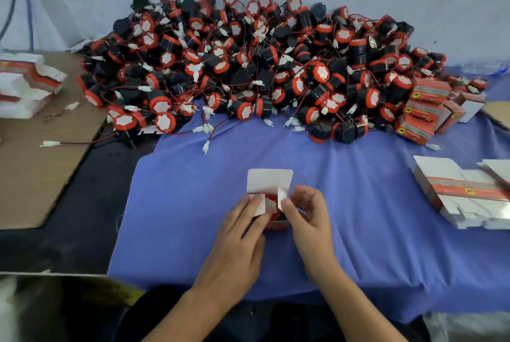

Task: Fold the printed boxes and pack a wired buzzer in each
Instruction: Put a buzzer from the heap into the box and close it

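1. At centre of blue cloth (358, 203), between both grips: box (270, 181), mouth up, lid flap pointing away.
2. Inside it, buzzer (271, 203), red face upward.
3. On left flap, left grip (240, 242) flat-fingered; right grip (309, 217) pinching right flap.

Wears dark, near-black clothing, visible low between the arms. Shows left hand (234, 239) and right hand (309, 216) bare, forearms uncovered as far as the view reaches; slim fingers, creased at the knuckles.
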The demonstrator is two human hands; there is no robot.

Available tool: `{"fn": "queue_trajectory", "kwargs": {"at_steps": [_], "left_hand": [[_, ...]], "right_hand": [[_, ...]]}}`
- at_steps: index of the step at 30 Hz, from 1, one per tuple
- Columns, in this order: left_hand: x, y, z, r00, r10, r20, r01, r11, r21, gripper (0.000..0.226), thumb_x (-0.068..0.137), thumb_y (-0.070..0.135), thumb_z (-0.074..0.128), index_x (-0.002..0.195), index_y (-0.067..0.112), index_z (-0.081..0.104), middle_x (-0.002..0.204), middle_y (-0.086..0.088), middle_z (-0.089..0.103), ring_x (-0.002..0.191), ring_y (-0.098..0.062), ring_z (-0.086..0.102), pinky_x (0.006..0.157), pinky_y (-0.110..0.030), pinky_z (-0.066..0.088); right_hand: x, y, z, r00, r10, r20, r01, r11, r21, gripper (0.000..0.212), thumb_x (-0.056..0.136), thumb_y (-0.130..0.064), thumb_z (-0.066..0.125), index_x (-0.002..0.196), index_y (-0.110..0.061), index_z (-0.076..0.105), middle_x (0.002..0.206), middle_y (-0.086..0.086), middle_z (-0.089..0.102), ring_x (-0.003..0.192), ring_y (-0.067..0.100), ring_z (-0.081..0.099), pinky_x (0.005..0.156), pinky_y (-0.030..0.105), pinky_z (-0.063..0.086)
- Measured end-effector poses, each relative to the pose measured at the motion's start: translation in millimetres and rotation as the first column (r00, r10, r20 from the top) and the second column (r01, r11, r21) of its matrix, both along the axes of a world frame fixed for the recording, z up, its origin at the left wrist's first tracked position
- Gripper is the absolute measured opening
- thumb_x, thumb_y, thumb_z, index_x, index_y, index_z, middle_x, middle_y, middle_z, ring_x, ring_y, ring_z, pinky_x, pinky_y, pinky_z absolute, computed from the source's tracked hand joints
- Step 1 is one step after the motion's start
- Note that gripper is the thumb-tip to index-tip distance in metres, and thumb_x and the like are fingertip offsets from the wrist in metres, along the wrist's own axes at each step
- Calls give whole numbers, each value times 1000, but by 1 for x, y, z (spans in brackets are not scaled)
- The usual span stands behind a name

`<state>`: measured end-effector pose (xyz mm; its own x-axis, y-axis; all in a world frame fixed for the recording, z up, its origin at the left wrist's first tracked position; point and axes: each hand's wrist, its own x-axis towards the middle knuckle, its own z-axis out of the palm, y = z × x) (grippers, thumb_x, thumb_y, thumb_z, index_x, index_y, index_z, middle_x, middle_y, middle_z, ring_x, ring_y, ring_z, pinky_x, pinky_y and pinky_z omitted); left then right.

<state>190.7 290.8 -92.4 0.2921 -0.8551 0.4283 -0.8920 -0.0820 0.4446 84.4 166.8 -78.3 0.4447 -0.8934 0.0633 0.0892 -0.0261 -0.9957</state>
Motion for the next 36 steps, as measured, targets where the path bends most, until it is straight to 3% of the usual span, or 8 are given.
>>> {"fn": "queue_trajectory", "kwargs": {"at_steps": [4, 8, 11, 14, 18, 22, 28, 36], "left_hand": [[-1, 2, 2, 981, -21, -193, 16, 1000, -23, 54, 100, 18, 59, 151, 16, 40, 162, 3, 31, 154, -8, 20, 123, -27, 25], [7, 0, 11, 905, 48, -422, -77, 996, -52, 24, 108, 37, 42, 130, 34, 49, 140, 18, 54, 133, 2, 49, 106, -21, 43], [13, -5, 18, 803, 127, -583, -249, 959, -134, 25, 98, 20, 66, 99, 39, 50, 101, 20, 71, 99, 3, 69, 77, -15, 52], [19, -3, 14, 745, 115, -657, -313, 930, -191, 41, 86, 5, 80, 91, 37, 55, 101, 12, 70, 99, -7, 70, 73, -21, 57], [22, 0, 11, 830, 59, -555, -218, 949, -226, 35, 84, 1, 77, 107, 25, 67, 127, 10, 59, 122, -7, 59, 80, -16, 55], [20, 2, 11, 807, -9, -590, -108, 981, -162, 33, 80, 7, 58, 111, 19, 62, 138, 13, 57, 126, -11, 58, 93, -27, 55], [19, 2, 12, 868, 33, -495, -118, 983, -142, 33, 97, 9, 64, 127, 23, 60, 140, 14, 57, 131, -10, 55, 103, -29, 50], [15, 1, 9, 913, 69, -403, -155, 971, -184, 29, 97, 8, 64, 125, 15, 69, 140, 8, 61, 127, 6, 55, 96, -7, 44]], "right_hand": [[1, -3, -4, 994, 75, -77, -80, 995, -64, 49, 97, -6, 67, 135, -35, 59, 122, -3, 65, 105, 13, 67, 85, 27, 57], [-2, -1, -3, 991, 98, -95, -108, 989, -105, 29, 98, -12, 62, 112, -36, 68, 111, -2, 68, 94, 14, 70, 79, 25, 55], [-9, -3, -2, 979, 172, -111, -184, 977, -105, 31, 87, -28, 55, 113, -28, 70, 126, -5, 66, 106, 4, 67, 84, 17, 51], [-16, -3, -6, 967, 226, -119, -242, 960, -139, 36, 85, -36, 61, 117, -23, 68, 143, -7, 56, 124, 7, 61, 97, 25, 51], [-18, -1, -15, 950, 229, -214, -279, 928, -247, 48, 87, -37, 69, 133, -25, 60, 146, -13, 51, 130, 5, 56, 105, 32, 51], [-17, -2, -18, 945, 201, -258, -282, 900, -333, 47, 91, -31, 63, 136, -37, 54, 150, -22, 47, 140, 10, 47, 110, 35, 46], [-16, -2, -18, 934, 173, -313, -302, 851, -429, 56, 99, -29, 59, 147, -50, 37, 150, -26, 44, 140, 8, 44, 108, 15, 38], [-14, -4, -16, 947, 99, -306, -241, 847, -474, 36, 98, -40, 56, 132, -51, 59, 147, -25, 50, 139, 5, 46, 103, 11, 39]]}}
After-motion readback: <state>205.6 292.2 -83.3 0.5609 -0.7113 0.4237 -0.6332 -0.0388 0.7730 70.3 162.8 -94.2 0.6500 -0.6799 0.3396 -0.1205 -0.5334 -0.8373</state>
